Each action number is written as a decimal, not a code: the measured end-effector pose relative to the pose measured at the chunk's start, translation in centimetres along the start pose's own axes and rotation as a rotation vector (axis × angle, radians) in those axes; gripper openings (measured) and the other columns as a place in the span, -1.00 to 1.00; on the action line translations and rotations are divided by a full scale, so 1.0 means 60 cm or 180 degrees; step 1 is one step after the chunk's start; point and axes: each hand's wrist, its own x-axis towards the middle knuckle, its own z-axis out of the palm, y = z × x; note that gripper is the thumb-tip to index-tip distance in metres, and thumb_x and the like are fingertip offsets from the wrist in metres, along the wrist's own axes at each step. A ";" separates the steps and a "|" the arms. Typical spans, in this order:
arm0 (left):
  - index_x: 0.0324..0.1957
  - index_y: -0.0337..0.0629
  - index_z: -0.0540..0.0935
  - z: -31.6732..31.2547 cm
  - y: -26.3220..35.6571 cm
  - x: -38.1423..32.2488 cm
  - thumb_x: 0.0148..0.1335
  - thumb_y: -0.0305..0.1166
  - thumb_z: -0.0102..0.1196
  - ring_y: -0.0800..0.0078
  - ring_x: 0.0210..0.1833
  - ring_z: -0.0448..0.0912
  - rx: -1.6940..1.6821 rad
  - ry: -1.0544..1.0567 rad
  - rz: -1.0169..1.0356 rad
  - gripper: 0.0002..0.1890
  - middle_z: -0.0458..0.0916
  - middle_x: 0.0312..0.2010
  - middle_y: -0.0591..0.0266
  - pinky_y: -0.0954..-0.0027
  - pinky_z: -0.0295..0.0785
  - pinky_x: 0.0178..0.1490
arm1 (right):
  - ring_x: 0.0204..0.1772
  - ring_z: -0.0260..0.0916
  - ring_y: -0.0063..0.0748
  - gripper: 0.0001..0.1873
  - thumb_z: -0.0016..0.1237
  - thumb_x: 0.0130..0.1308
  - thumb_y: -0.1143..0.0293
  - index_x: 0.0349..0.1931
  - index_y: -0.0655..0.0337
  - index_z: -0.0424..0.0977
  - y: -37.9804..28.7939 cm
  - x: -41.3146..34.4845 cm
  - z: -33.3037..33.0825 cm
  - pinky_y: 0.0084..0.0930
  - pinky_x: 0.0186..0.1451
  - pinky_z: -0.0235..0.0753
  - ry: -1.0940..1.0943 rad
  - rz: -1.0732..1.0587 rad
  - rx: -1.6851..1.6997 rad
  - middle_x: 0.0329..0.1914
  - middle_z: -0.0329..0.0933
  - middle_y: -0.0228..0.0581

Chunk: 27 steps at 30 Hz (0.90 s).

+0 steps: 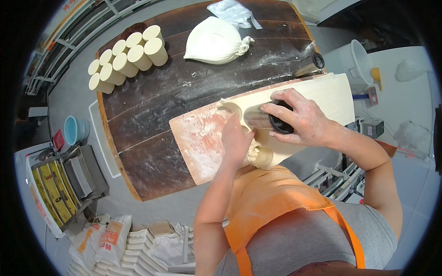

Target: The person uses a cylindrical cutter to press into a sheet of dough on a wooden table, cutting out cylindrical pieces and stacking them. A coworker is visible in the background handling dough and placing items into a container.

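Note:
A long flat sheet of pale dough lies over a floured board on a dark wooden table. My right hand grips the black rim of a metal cylinder, which is tilted over the dough. Beside it, my left hand has its fingers at the dough's cut edge, by a curved strip of dough; whether it pinches the dough is hidden. Bunched dough scraps and a round dough piece sit near the orange apron.
Several stacks of round dough wrappers stand at the table's far left. A tied white cloth bundle and a plastic bag lie at the back. A second metal cylinder rests beyond the board, near a white bucket.

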 end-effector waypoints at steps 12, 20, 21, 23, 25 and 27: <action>0.21 -0.35 0.69 0.000 0.004 0.001 0.22 -0.25 0.69 -0.25 0.26 0.76 0.0267 0.0074 -0.0118 -0.37 0.80 0.17 -0.23 -0.16 0.67 0.36 | 0.25 0.65 0.07 -0.32 0.56 0.23 0.22 0.38 -0.06 0.65 0.000 0.014 -0.002 -0.10 0.10 0.86 -0.0177 -0.0239 -0.0057 0.25 0.57 -0.06; 0.21 -0.35 0.70 -0.027 0.001 0.050 0.15 -0.06 0.71 -0.19 0.22 0.83 0.0236 -0.0689 -0.0435 -0.26 0.86 0.10 -0.24 -0.15 0.72 0.30 | 0.21 0.58 -0.15 -0.69 0.32 0.40 0.05 -0.04 -0.11 0.53 0.073 0.103 -0.023 -0.16 -0.16 0.74 -0.1316 -0.2344 -0.0326 0.15 0.51 -0.27; 0.21 -0.35 0.70 -0.027 -0.001 0.053 0.15 -0.06 0.71 -0.19 0.21 0.83 0.0261 -0.0726 -0.0482 -0.27 0.86 0.09 -0.24 -0.13 0.72 0.30 | 0.21 0.57 -0.15 -0.70 0.32 0.39 0.06 -0.05 -0.10 0.53 0.075 0.104 -0.017 -0.15 -0.17 0.73 -0.1326 -0.2432 -0.0275 0.15 0.51 -0.28; 0.22 -0.33 0.71 -0.023 -0.006 0.056 0.15 -0.07 0.70 -0.18 0.19 0.85 0.0329 -0.0822 -0.0602 -0.28 0.87 0.09 -0.25 -0.10 0.73 0.30 | 0.14 0.57 -0.08 -0.70 0.36 0.32 0.13 -0.04 -0.09 0.57 0.069 0.095 0.002 -0.16 -0.24 0.71 -0.1131 -0.1847 -0.0053 0.09 0.50 -0.21; 0.22 -0.32 0.72 -0.020 -0.012 0.056 0.15 -0.07 0.69 -0.18 0.19 0.85 0.0307 -0.0745 -0.0479 -0.28 0.88 0.08 -0.25 -0.10 0.73 0.28 | 0.10 0.57 -0.04 -0.68 0.38 0.28 0.16 -0.03 -0.08 0.60 0.043 0.072 0.031 -0.17 -0.28 0.71 -0.0849 -0.0961 -0.0186 0.07 0.50 -0.17; 0.23 -0.31 0.73 -0.018 -0.018 0.054 0.15 -0.07 0.68 -0.17 0.19 0.85 0.0326 -0.0715 -0.0386 -0.28 0.88 0.08 -0.24 -0.11 0.72 0.27 | 0.09 0.57 0.00 -0.63 0.40 0.23 0.19 0.01 -0.06 0.61 0.037 0.063 0.046 -0.17 -0.29 0.73 -0.0695 -0.0902 -0.0242 0.04 0.50 -0.12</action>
